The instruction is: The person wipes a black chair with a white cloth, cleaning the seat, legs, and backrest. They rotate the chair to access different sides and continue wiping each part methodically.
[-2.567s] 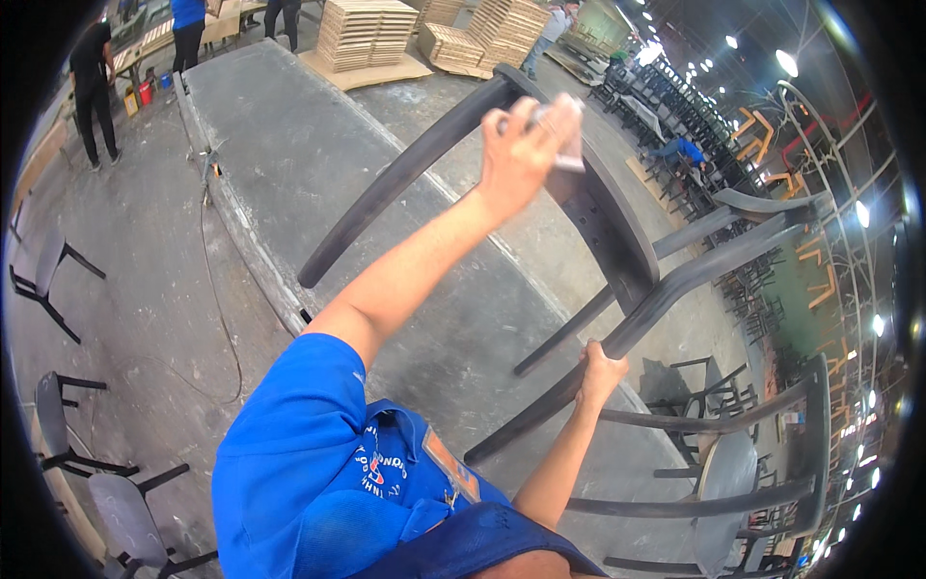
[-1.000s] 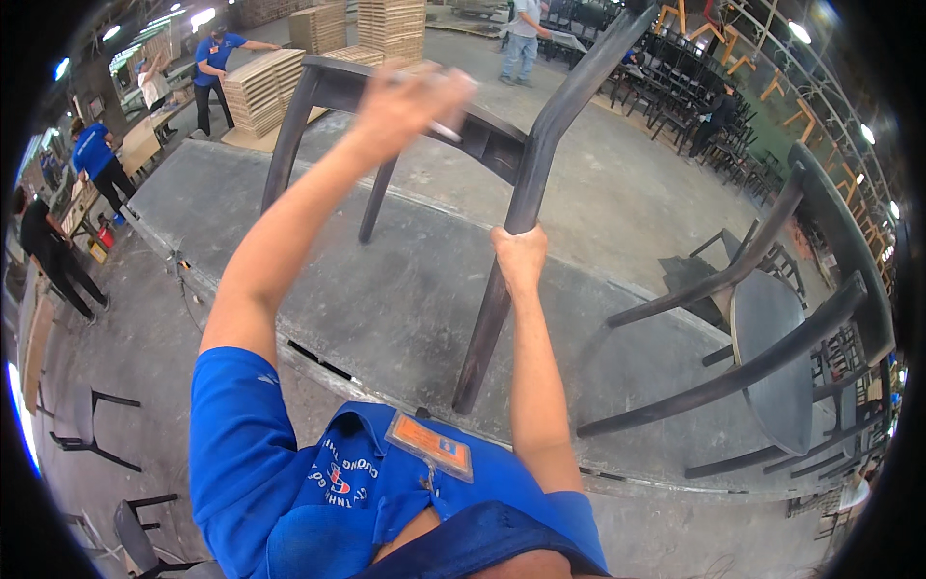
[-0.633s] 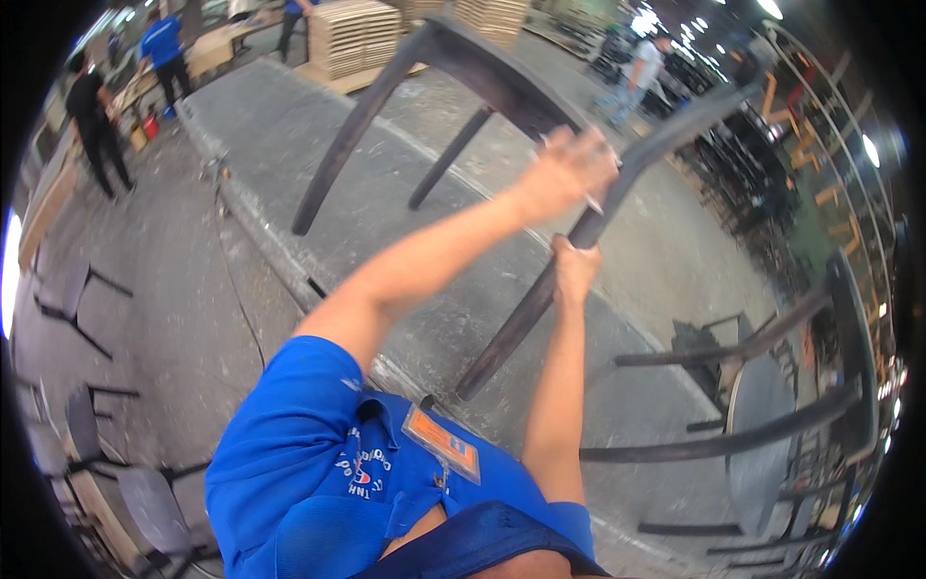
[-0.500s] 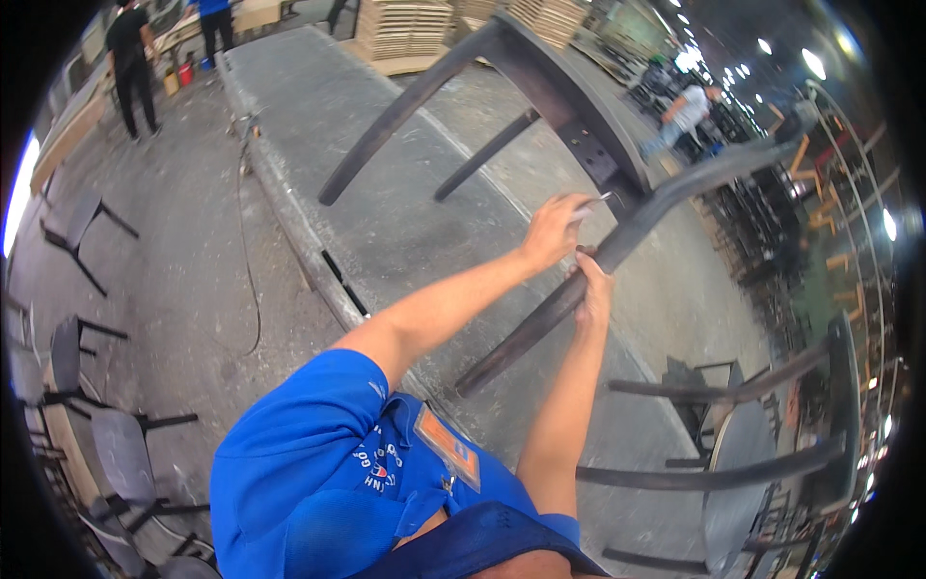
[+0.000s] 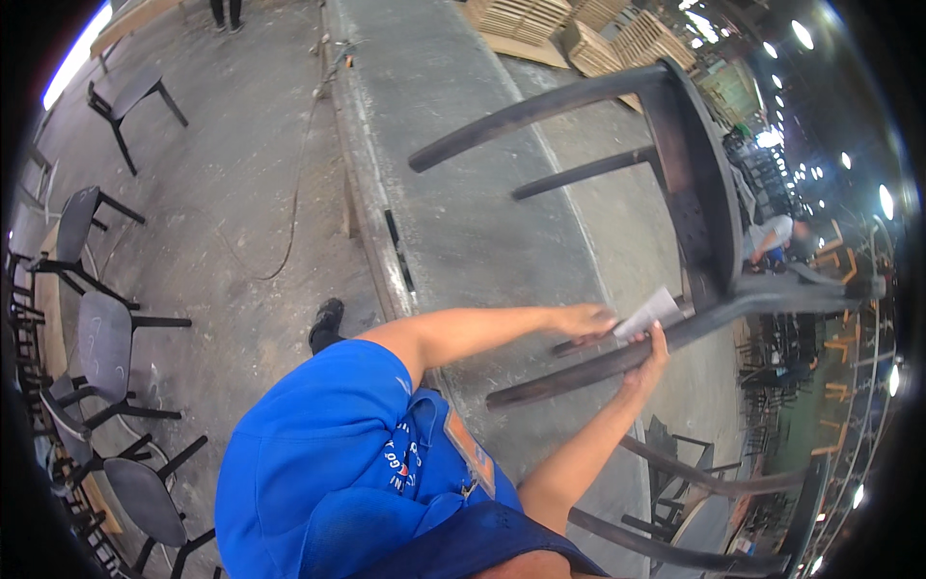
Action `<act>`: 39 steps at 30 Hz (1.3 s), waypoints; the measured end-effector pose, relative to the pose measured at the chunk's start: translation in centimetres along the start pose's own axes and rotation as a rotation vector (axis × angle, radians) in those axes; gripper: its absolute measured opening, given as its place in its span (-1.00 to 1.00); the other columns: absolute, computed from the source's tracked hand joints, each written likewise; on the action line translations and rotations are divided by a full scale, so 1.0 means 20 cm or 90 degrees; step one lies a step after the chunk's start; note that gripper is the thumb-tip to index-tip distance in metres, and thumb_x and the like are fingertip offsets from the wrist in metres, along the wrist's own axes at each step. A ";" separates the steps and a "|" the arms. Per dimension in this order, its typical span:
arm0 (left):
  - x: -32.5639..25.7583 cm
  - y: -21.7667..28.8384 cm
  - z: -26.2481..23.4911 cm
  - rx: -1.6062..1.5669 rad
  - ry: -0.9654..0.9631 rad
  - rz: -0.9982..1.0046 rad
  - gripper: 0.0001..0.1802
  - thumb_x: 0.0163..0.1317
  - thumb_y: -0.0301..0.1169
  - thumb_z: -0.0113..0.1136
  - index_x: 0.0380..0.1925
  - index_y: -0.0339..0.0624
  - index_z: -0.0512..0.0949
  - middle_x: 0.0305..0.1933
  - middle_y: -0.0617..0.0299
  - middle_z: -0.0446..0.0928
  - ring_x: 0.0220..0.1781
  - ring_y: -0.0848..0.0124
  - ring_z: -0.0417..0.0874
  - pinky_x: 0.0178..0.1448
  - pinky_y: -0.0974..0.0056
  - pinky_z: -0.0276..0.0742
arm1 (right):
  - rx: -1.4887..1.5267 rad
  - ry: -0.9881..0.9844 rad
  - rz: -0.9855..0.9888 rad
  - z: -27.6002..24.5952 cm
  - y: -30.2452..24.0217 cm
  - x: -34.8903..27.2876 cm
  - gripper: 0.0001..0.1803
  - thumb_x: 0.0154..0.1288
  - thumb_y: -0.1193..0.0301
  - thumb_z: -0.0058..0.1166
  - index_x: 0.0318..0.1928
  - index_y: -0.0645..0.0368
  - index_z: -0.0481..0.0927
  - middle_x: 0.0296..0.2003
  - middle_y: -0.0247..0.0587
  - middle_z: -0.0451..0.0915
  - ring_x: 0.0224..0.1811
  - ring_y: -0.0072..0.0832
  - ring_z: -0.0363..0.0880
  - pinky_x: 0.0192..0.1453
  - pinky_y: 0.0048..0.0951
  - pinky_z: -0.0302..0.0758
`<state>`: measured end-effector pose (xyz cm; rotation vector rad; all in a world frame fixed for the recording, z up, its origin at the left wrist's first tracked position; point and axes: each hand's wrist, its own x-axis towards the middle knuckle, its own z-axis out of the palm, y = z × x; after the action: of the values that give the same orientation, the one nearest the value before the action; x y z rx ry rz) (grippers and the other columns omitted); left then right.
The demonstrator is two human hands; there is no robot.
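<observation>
A dark, unfinished-looking chair frame (image 5: 696, 193) lies tipped on its side on the grey tabletop, its legs pointing left toward me. My right hand (image 5: 648, 359) closes round the nearest leg (image 5: 550, 384), with fingertips up against a pale grey sheet (image 5: 648, 313), paper-like and curled. Just left of that sheet is my left hand (image 5: 586, 322), its fingers bent at the sheet's lower edge and blurred by motion. Part of the chair behind the sheet is hidden.
The long grey table (image 5: 453, 145) runs away from me. Several dark chairs (image 5: 106, 347) stand on the floor at left, and another chair frame (image 5: 805, 511) is at lower right. Stacked wooden pieces (image 5: 521, 21) are at the back. A person (image 5: 772, 236) works at far right.
The view has swung right. The pale sheet, small and edge-on in my left hand before, now shows broad between both hands. My right hand remains on the chair leg.
</observation>
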<state>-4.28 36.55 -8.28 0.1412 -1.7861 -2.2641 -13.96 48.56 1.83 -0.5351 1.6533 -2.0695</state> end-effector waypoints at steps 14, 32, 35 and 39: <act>-1.69 -0.46 -2.90 0.409 0.668 -0.106 -0.63 0.31 -0.24 0.15 0.04 -0.19 0.53 0.07 0.08 0.58 0.16 0.24 0.55 0.24 0.18 0.42 | -0.367 0.408 -0.105 -0.13 0.07 -0.01 -0.54 0.07 0.47 0.19 -0.07 0.59 0.48 -0.22 0.14 0.57 -0.26 -0.19 0.54 -0.12 -0.18 0.52; -1.31 -0.08 -4.84 0.731 0.920 -0.676 -0.39 0.16 0.08 0.20 0.09 -0.06 0.50 0.11 -0.04 0.52 0.18 0.02 0.52 0.18 -0.02 0.47 | -0.431 0.655 -0.058 0.05 0.08 -0.19 -0.78 0.15 0.28 0.19 -0.40 0.17 0.53 -0.59 -0.32 0.47 -0.63 -0.49 0.44 -0.53 -0.43 0.41; -1.21 0.10 -4.86 0.770 0.928 -0.441 -0.42 0.11 -0.03 0.26 0.00 -0.24 0.53 0.04 -0.06 0.53 0.11 0.06 0.55 0.15 0.05 0.47 | -0.458 0.654 -0.044 0.12 0.09 -0.20 -0.79 0.09 0.31 0.21 -0.40 0.17 0.52 -0.62 -0.34 0.45 -0.66 -0.49 0.42 -0.54 -0.43 0.39; -1.00 0.47 -4.75 0.593 0.711 -0.099 -0.37 0.05 -0.18 0.27 0.07 -0.36 0.45 0.03 -0.05 0.53 0.12 0.14 0.53 0.17 0.14 0.41 | -0.432 0.641 -0.041 0.20 0.10 -0.19 -0.79 0.06 0.32 0.21 -0.47 0.16 0.50 -0.62 -0.33 0.44 -0.66 -0.51 0.43 -0.55 -0.42 0.37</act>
<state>38.17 -49.82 -23.71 1.3869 -1.8806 -0.7893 -8.38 47.13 0.61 0.3842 2.9591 -1.8674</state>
